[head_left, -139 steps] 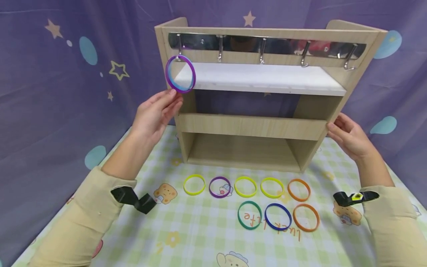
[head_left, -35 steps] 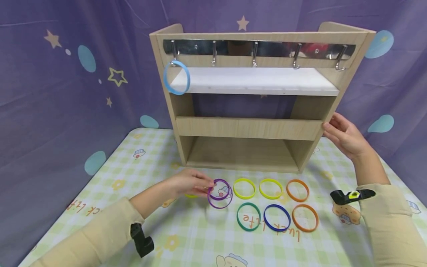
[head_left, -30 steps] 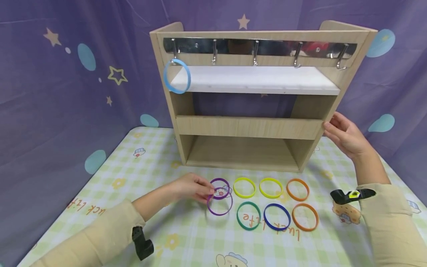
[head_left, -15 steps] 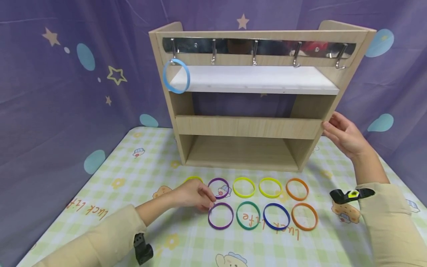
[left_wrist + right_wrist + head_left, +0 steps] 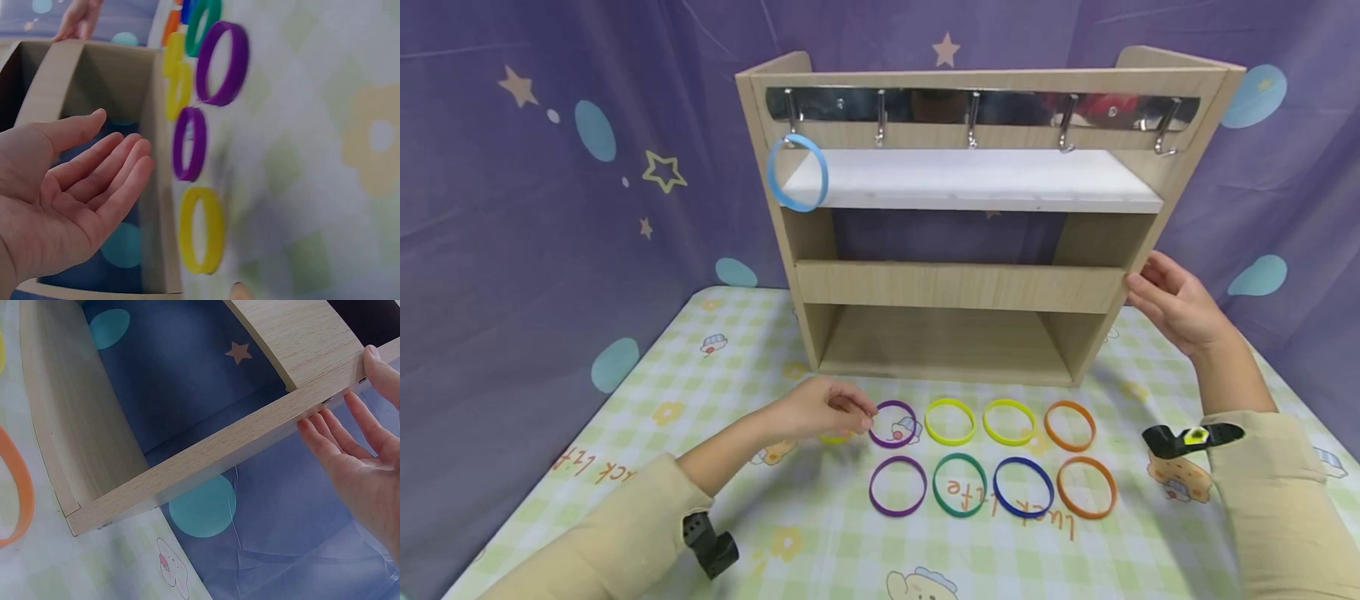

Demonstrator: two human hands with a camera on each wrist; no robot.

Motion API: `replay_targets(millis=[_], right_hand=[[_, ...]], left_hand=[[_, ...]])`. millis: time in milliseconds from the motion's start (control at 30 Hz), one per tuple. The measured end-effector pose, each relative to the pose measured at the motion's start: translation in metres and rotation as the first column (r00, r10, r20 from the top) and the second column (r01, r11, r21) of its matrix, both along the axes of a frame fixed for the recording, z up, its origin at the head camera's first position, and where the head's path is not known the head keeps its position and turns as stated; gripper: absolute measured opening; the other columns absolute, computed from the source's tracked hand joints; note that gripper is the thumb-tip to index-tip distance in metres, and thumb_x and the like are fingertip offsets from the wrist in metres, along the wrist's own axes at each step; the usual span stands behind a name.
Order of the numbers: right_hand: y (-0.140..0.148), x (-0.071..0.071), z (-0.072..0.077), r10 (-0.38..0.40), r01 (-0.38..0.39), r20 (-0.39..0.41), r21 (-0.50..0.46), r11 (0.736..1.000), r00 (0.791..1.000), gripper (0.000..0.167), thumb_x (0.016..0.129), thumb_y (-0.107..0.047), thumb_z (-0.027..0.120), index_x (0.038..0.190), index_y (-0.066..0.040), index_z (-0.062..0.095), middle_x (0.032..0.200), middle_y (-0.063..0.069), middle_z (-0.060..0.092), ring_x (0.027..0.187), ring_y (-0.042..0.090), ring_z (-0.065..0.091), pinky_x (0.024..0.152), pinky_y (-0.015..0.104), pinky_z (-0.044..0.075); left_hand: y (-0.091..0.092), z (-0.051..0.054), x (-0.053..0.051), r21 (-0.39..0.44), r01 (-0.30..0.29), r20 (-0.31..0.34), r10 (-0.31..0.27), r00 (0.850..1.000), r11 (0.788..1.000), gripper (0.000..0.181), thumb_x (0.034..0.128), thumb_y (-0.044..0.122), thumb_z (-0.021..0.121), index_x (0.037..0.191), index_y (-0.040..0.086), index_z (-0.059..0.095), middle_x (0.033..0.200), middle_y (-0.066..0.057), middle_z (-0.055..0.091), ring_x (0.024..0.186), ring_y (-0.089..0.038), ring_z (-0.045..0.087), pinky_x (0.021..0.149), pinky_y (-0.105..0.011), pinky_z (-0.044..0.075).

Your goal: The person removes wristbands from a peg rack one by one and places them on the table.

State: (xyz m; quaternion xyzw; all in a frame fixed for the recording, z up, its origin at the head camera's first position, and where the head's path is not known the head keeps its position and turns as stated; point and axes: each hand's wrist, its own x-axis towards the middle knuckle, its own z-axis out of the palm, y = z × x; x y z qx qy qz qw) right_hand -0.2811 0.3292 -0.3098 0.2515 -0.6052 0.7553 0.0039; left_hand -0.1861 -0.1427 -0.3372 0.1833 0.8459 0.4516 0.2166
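Observation:
My left hand (image 5: 816,408) hovers over the table beside the upper purple wristband (image 5: 892,446), its fingers loosely bent. In the left wrist view its palm shows bare, with nothing held. Partly hidden below that hand is a yellow wristband (image 5: 215,231). Another purple wristband (image 5: 897,514) lies flat in the front row, left of a green one (image 5: 960,514). My right hand (image 5: 1180,308) holds the right side panel of the wooden shelf (image 5: 955,286), thumb at the front edge and fingertips on the outer face. A light blue wristband (image 5: 805,207) hangs from the leftmost hook (image 5: 791,112).
Further right in the two rows lie two yellow wristbands (image 5: 949,442), a blue one (image 5: 1024,515) and two orange ones (image 5: 1086,515). Several metal hooks (image 5: 974,121) line the shelf's top strip. A checked cloth (image 5: 820,558) covers the table; a purple curtain (image 5: 550,275) hangs behind.
The purple wristband came off the left hook, leaving the light blue one there. My left hand set it down in the front row, let go, and drew back up and left. My right hand stayed.

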Motion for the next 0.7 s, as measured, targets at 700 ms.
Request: replay_targets(millis=[700], right_hand=[[-0.001, 0.001, 0.001, -0.011, 0.011, 0.026, 0.022, 1.000, 1.000, 0.039, 0.098, 0.003, 0.045, 0.131, -0.017, 0.049, 0.120, -0.006, 0.060, 0.104, 0.003, 0.061, 0.086, 0.011, 0.054]], left_hand=[[-0.013, 0.074, -0.025, 0.173, -0.197, -0.171, 0.226, 0.959, 0.965, 0.032, 0.0953, 0.016, 0.059, 0.122, -0.002, 0.060, 0.120, -0.021, 0.066, 0.096, -0.013, 0.068, 0.085, -0.023, 0.060]])
